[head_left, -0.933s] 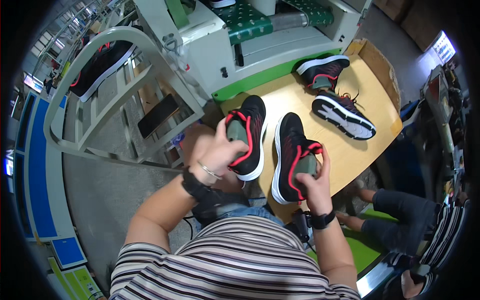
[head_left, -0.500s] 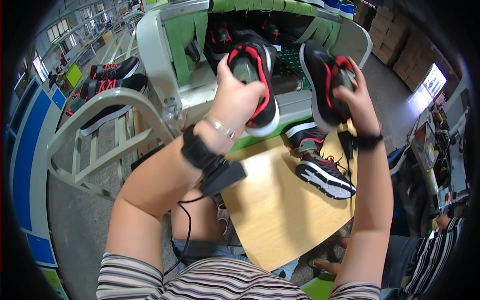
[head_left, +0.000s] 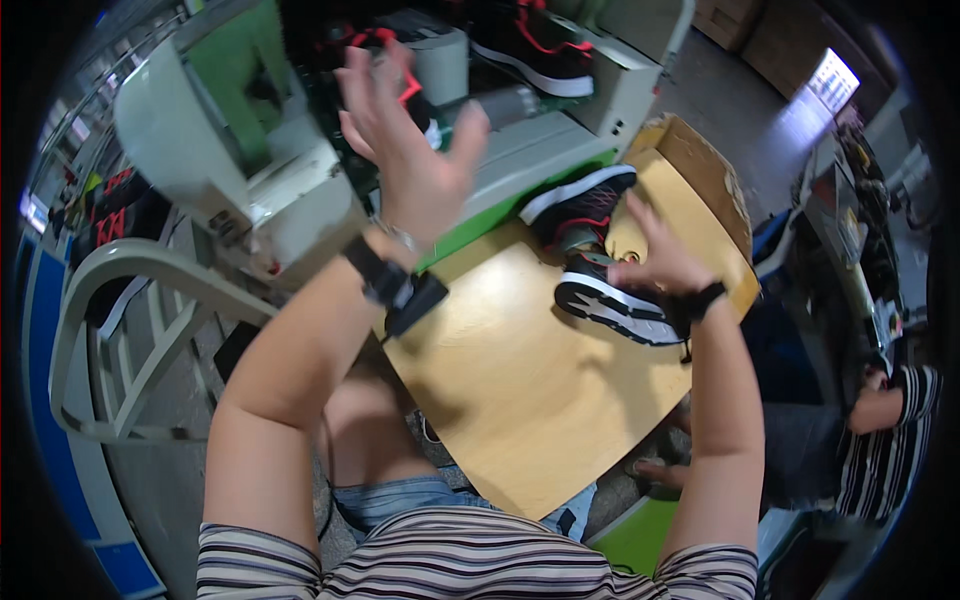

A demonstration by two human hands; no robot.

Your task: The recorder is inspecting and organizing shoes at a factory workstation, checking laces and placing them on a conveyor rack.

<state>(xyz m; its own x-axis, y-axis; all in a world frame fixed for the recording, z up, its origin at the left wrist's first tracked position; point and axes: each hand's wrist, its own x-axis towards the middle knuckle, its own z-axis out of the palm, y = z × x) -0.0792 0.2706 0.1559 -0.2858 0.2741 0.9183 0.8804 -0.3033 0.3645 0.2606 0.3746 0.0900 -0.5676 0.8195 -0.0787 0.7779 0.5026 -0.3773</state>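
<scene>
My left hand (head_left: 415,165) is raised before the machine's opening, fingers spread and somewhat blurred, with nothing in it. Behind it a black shoe with a red collar (head_left: 408,88) sits in the machine, partly hidden by the fingers. A second black and red shoe (head_left: 535,55) rests farther right in the machine. Over the wooden board, my right hand (head_left: 660,255) is open, at the near black shoe (head_left: 615,308), which lies on its side, sole toward me; whether they touch I cannot tell. Another black shoe (head_left: 580,205) lies just beyond it, on its side.
The wooden board (head_left: 500,400) spans the space in front of me, with a cardboard box edge (head_left: 705,170) at its far right. A metal rack (head_left: 130,260) with black and red shoes (head_left: 110,225) stands left. Another person's arm (head_left: 880,408) shows at the right.
Both hands have let go of the shoes they held, which are now in the machine. My left hand has moved slightly left; my right hand has come down to the shoes on the board.
</scene>
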